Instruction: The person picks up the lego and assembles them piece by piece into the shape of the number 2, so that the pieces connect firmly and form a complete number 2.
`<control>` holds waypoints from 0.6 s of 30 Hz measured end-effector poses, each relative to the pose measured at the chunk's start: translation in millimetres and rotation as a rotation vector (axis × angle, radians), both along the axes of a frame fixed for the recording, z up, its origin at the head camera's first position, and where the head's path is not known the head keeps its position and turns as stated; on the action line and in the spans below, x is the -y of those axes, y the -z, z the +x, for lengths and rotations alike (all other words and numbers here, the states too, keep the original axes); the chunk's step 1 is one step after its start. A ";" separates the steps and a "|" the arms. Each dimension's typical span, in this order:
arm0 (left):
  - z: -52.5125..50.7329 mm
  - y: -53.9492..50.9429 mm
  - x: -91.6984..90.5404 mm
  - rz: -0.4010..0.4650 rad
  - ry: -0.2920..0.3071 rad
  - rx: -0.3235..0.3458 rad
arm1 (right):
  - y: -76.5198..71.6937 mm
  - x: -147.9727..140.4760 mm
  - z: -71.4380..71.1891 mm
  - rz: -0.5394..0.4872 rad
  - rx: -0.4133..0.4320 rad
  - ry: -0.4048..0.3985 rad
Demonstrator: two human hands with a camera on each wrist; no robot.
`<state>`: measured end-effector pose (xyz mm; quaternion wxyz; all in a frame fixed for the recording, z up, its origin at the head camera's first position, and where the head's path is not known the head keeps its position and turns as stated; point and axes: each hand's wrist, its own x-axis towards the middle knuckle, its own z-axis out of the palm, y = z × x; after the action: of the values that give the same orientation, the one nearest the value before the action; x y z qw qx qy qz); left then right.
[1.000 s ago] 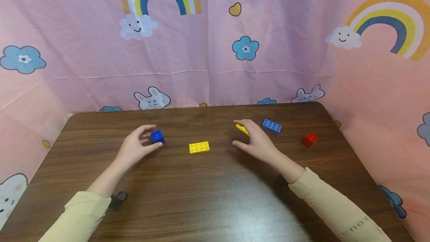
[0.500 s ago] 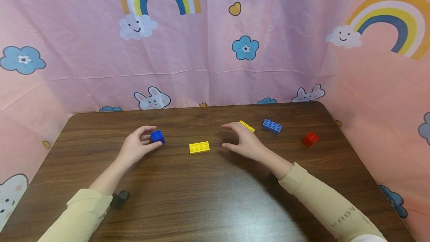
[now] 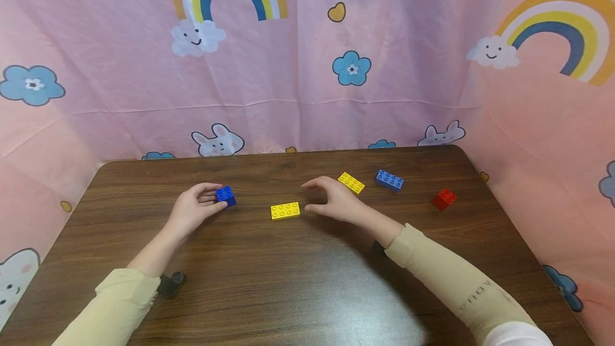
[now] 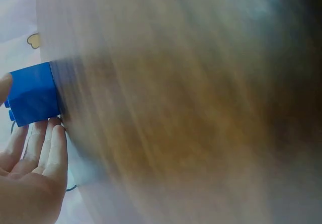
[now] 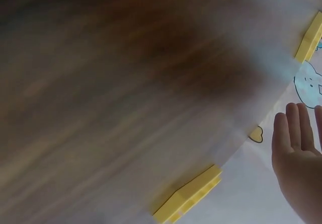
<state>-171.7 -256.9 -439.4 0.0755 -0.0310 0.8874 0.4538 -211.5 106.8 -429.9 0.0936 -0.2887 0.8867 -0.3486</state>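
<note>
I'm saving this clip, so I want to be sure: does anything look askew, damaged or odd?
Nothing really stands out. The dark blue brick, light blue brick and red brick sit studs up, with no visible damage. The far yellow brick lies angled to the near yellow brick, but that seems just loose placement.

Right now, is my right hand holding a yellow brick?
No, the right hand has nothing between its parted thumb and fingers, with the nearer yellow brick just past their tips.

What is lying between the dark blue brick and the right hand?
The head view shows one yellow brick between the dark blue brick and the right hand.
</note>
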 end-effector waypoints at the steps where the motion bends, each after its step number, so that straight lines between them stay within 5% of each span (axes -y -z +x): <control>1: -0.1 0.0 0.3 0.000 -0.005 0.004 | 0.3 1.8 -0.9 -0.002 0.013 -0.003; 9: -1.8 2.2 0.4 -0.007 -0.039 0.001 | 4.9 13.9 -7.3 -0.027 0.121 -0.028; 18: -1.8 2.1 1.2 -0.001 -0.041 0.008 | 8.6 25.7 -12.3 0.005 0.117 -0.085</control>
<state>-173.5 -258.1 -441.5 0.0699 -0.0509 0.8864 0.4548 -223.9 81.1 -438.5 0.1607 -0.3053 0.8676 -0.3581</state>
